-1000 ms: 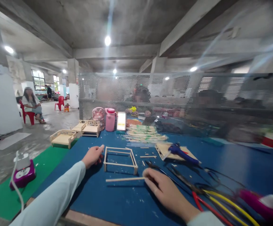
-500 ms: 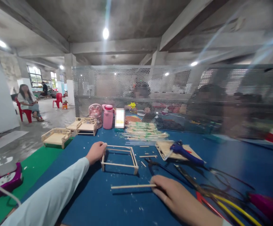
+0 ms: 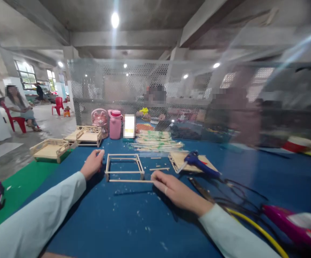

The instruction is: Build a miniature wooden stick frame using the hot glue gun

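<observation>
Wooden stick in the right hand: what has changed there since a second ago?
The right hand has brought the wooden stick away from the person, close to the wooden frame's near side; whether they touch is unclear. The left hand, at the frame's far left corner half a second ago, has drawn off leftward. The stick is still gripped; the glue gun still lies on the wooden platform.

Free passage is afforded across the near part of the blue tabletop (image 3: 128,225), in front of the thin stick (image 3: 131,181) held by the right hand (image 3: 173,188). Forward reach is barred by piled sticks (image 3: 158,141) and the perforated screen (image 3: 112,84); rightward reach is obstructed by the glue gun (image 3: 202,165) and yellow-handled tool (image 3: 257,226).
</observation>
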`<state>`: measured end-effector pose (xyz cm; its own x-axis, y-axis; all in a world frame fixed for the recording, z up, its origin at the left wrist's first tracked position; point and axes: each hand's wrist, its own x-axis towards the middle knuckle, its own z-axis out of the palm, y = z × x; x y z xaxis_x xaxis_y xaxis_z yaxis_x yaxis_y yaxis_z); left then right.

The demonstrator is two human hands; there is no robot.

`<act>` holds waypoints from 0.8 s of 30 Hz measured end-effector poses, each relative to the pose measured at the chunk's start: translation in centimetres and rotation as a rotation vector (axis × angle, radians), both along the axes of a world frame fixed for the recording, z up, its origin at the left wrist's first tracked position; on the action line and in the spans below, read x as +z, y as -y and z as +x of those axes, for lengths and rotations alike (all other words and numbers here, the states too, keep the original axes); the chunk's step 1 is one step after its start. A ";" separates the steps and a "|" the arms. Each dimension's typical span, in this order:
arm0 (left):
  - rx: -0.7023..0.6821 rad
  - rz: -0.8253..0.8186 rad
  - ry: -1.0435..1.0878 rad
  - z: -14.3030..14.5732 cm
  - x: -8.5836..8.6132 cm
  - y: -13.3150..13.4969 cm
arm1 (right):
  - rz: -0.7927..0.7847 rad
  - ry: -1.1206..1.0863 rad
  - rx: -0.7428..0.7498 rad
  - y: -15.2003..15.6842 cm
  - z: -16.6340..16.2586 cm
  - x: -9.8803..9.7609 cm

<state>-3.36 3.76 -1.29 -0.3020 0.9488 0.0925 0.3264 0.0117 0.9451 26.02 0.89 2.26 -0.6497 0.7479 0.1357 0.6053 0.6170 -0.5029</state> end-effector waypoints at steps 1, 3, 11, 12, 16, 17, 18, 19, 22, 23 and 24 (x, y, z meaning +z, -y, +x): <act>-0.001 -0.002 -0.029 -0.4 0.0 0.3 | 0.025 0.005 -0.005 0.0 0.0 -0.3; -0.012 -0.003 -0.101 -1.3 0.1 0.9 | 0.071 0.009 -0.016 -0.1 0.0 -0.9; -0.257 0.006 -0.272 -2.4 0.2 2.9 | 0.226 -0.002 -0.059 -0.2 -0.9 -2.5; -0.291 0.001 -0.272 -2.4 0.1 3.0 | 0.237 -0.004 -0.067 -0.3 -1.0 -2.6; -0.409 0.010 -0.291 -2.4 0.1 3.3 | 0.265 -0.026 -0.080 -0.4 -1.0 -2.7; -0.441 0.010 -0.303 -2.4 0.1 3.4 | 0.269 -0.032 -0.081 -0.5 -0.9 -2.7; -0.471 0.006 -0.315 -2.5 0.1 3.6 | 0.272 -0.037 -0.081 -0.6 -0.9 -2.7; -0.498 0.002 -0.328 -2.5 0.2 3.7 | 0.275 -0.043 -0.082 -0.6 -0.9 -2.7; -0.547 -0.006 -0.364 -2.6 0.3 3.9 | 0.276 -0.057 -0.078 -0.7 -0.8 -2.8; -0.557 -0.006 -0.378 -2.6 0.3 4.0 | 0.275 -0.059 -0.077 -0.8 -0.8 -2.8; -0.563 -0.005 -0.395 -2.6 0.3 4.0 | 0.275 -0.060 -0.076 -0.8 -0.8 -2.9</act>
